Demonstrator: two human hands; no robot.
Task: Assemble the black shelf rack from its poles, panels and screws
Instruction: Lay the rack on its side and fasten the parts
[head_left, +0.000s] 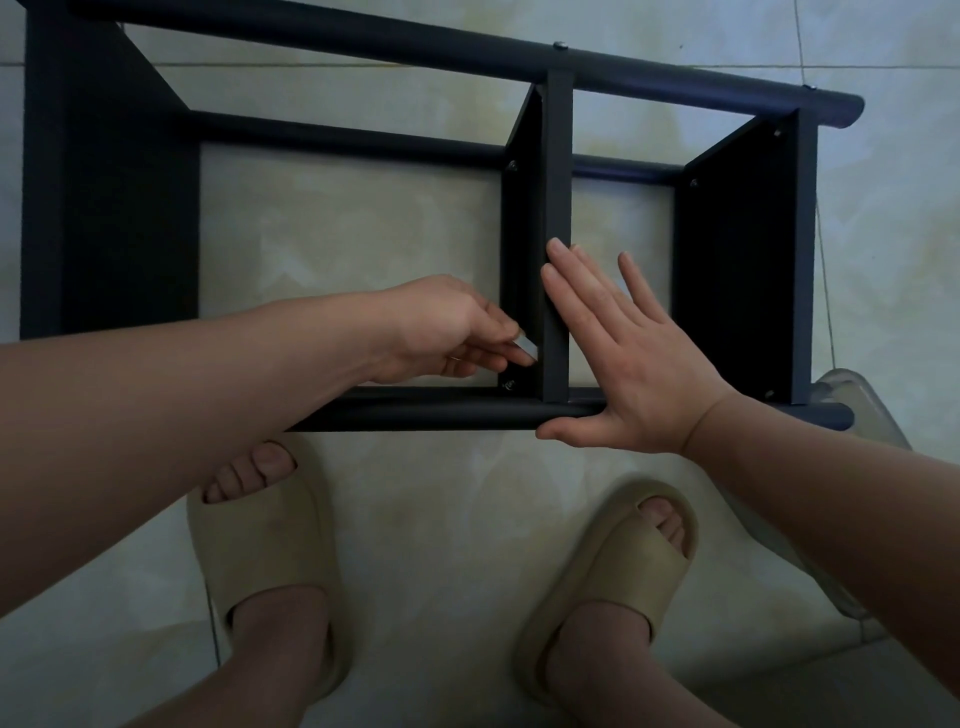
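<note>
- Tiled floor (415, 493) bears the shelf rack (558, 156): rigid, I judge; I'd grip its poles (441, 415).
- My left hand (447, 327) pinches a silvery tool (527, 349); right hand (634, 353), fingers (571, 301) straight, braces the middle panel (558, 182).

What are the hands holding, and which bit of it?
The left hand pinches a small silvery tool by one end. The right hand holds nothing, lying flat against the middle panel.
</note>
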